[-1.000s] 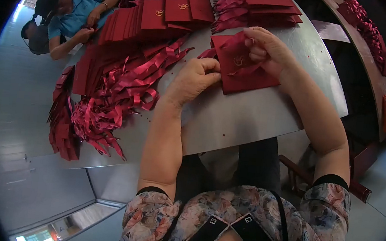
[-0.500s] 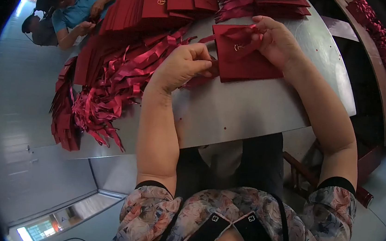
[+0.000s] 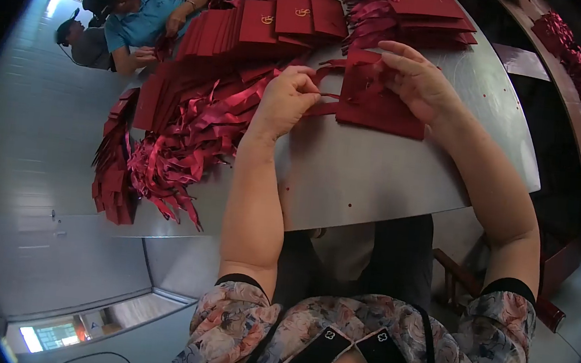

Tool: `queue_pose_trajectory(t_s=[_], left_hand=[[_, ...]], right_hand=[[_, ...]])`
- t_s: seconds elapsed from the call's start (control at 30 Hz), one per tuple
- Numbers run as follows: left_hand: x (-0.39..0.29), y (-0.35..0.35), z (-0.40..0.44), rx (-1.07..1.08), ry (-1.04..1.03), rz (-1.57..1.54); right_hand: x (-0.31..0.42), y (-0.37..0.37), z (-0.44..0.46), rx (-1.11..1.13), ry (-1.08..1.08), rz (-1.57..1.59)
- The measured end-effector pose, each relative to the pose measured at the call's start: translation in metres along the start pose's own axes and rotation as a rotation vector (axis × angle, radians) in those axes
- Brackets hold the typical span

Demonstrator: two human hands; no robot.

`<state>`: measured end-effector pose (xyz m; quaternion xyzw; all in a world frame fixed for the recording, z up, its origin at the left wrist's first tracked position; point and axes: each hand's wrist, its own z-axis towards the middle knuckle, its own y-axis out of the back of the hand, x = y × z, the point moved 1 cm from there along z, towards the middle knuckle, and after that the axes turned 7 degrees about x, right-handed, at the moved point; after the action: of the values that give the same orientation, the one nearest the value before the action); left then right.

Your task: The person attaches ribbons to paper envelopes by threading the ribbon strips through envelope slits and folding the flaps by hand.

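A dark red paper bag [image 3: 381, 110] with a gold mark lies flat on the metal table in front of me. Red ribbon [image 3: 328, 95] runs out from its left side. My left hand [image 3: 285, 103] is closed in a pinch on that ribbon, just left of the bag. Over the bag's upper right part is my right hand [image 3: 422, 86], with fingers stretched and apart; its thumb is partly hidden. More ribbon crosses the bag's face beneath those fingers.
Rows of red bags [image 3: 249, 27] and a heap of loose ribbons [image 3: 191, 126] cover the table's left side. Another bag stack [image 3: 432, 13] stands at the back. A co-worker in a blue shirt [image 3: 149, 10] handles something red across the table. The table's metal edge [image 3: 399, 214] runs before me.
My left hand has drawn a little away from the bag, and the ribbon stretches between them. My right hand's fingers have spread. The whole view has shifted slightly.
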<state>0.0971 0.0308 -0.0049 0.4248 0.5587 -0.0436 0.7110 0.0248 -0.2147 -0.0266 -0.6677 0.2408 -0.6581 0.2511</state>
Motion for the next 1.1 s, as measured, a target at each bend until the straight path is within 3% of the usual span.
queue_pose_trajectory(t_s=[0.17, 0.27, 0.37, 0.57, 0.77, 0.87, 0.93, 0.97, 1.03, 1.1], left_hand=[[0.003, 0.011, -0.002, 0.038, -0.015, -0.027], [-0.004, 0.005, -0.001, 0.056, 0.033, 0.118], [-0.016, -0.003, -0.003, -0.04, -0.075, 0.086], [-0.004, -0.01, 0.005, 0.057, -0.097, 0.34], [-0.02, -0.006, 0.019, -0.077, -0.186, 0.646], [-0.012, 0.001, 0.048, -0.008, -0.255, 0.713], [-0.011, 0.004, 0.062, 0.23, -0.308, 0.575], [-0.009, 0.005, 0.066, 0.235, -0.311, 0.576], [-0.017, 0.005, 0.07, 0.361, -0.224, 0.45], [-0.021, 0.004, 0.071, 0.348, -0.209, 0.39]], right_hand=[[-0.002, 0.003, 0.002, -0.024, -0.017, -0.021], [-0.002, -0.003, 0.001, -0.011, -0.028, -0.035], [-0.002, -0.002, 0.0, 0.004, -0.035, -0.021], [-0.005, 0.005, 0.005, 0.041, -0.051, -0.036], [-0.005, 0.001, 0.002, 0.03, -0.021, -0.024], [-0.006, 0.0, 0.002, 0.036, -0.028, -0.009], [-0.006, 0.002, 0.004, 0.022, -0.032, -0.008], [-0.007, 0.003, 0.004, 0.015, -0.031, 0.011], [-0.006, 0.001, 0.004, 0.004, -0.032, 0.031], [-0.005, 0.0, 0.003, -0.018, -0.031, 0.01]])
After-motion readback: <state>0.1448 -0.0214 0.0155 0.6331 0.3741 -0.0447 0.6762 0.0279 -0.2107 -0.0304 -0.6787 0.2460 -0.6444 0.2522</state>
